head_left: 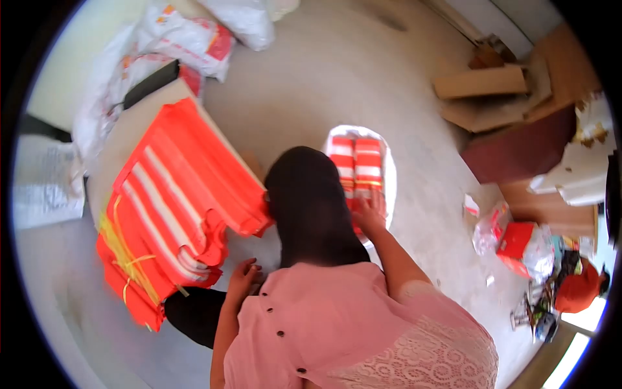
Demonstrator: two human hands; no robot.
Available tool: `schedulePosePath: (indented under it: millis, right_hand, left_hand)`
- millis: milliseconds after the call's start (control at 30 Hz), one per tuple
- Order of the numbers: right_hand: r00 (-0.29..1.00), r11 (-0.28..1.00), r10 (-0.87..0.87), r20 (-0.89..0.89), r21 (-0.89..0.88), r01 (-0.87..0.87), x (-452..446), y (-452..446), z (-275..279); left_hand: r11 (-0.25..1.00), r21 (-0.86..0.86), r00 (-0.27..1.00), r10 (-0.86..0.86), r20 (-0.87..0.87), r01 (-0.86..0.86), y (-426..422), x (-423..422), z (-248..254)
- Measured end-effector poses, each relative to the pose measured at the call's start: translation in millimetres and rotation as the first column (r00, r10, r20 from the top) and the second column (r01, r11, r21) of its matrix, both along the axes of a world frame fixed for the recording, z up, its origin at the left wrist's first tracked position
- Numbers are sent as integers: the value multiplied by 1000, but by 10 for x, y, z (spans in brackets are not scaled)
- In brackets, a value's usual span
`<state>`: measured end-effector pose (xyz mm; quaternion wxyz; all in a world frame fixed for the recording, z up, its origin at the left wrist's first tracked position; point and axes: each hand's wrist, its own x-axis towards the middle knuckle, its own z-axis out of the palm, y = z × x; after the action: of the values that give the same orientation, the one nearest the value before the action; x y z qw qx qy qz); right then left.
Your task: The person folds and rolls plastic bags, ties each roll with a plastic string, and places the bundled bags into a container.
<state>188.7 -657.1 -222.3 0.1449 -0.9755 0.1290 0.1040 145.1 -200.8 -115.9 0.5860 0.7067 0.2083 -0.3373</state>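
Observation:
My right hand (369,211) lies with its fingers spread on red-and-white striped bundles (367,159) inside a white sack (390,168). My left hand (245,275) is beside my left knee, its fingers curled loosely apart and nothing visible between them. Close to it, a big pile of red cloth with white stripes (168,194) is draped over a board or low table (107,175). Yellow ties (133,259) lie across the lower left part of the pile.
White sacks with red print (188,42) stand at the upper left. Flattened cardboard (479,83) lies at the upper right. Plastic bags (538,253) and a red item (576,290) are at the right. My dark-clad leg (308,201) stretches between pile and sack.

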Motion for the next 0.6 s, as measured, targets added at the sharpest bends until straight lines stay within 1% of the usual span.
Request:
schedulePosePath:
  millis: [33,67,100,133,167,200,233,267,300,333,367,400,433,467,500,567,600]
  right_hand:
    - [965,1000,-2,262,22,-4,7,-20,-65]
    - [955,979,-110,276,195,56,117,-39,103]
    - [888,942,-151,435,335,-4,265,-47,260]
    - [843,963,-132,522,269,-16,361,-96,243]
    - [749,901,-167,641,408,-148,543,21,835]
    - [698,896,-183,693,410,-173,658,61,1160]
    - [642,892,-195,741,407,-198,775,100,1483]
    - [539,847,-218,814,432,-311,873,216,1983]
    - [406,744,-293,865,473,-472,930,361,2471]
    - [205,741,-277,939,345,-576,918,528,3021]
    - [25,761,-276,961,234,-605,812,544,3388]
    - [-145,756,-275,950,120,-644,697,619,3728]
    - [-346,734,-235,908,-68,-676,535,688,4028]
    - [-561,709,-183,807,-287,-645,313,771,4305]
    - [-730,670,-148,667,-475,-571,156,852,4533]
    - [-784,581,-249,569,-560,-591,32,1022,4934]
    - [-804,545,-307,510,-598,-588,13,1085,5130]
  left_hand:
    - [998,26,998,55,-14,-55,141,-128,-147]
    - [988,33,988,150,-33,-149,251,-273,-288]
    - [967,44,966,253,-53,-250,410,-452,-500]
    - [939,12,934,342,-99,-343,571,-561,-790]
    - [902,-23,894,423,-147,-431,745,-693,-990]
    - [825,-156,839,526,-139,-543,727,-654,-895]
    - [809,-121,818,568,-93,-576,639,-523,-776]
    - [791,-88,796,604,-48,-605,578,-460,-695]
    - [901,94,904,412,118,-423,667,-500,-1002]
    - [922,309,961,166,222,-231,777,-534,-1356]
    - [885,461,947,-97,307,-58,765,-608,-1429]
    - [780,618,872,-364,327,94,720,-648,-1456]
    - [683,688,799,-545,254,247,623,-617,-1330]
    - [552,738,693,-702,161,387,496,-564,-1107]
    - [591,701,747,-653,126,398,387,-535,-941]
    - [673,618,836,-547,47,406,243,-508,-713]
    - [701,603,852,-519,64,381,252,-525,-715]
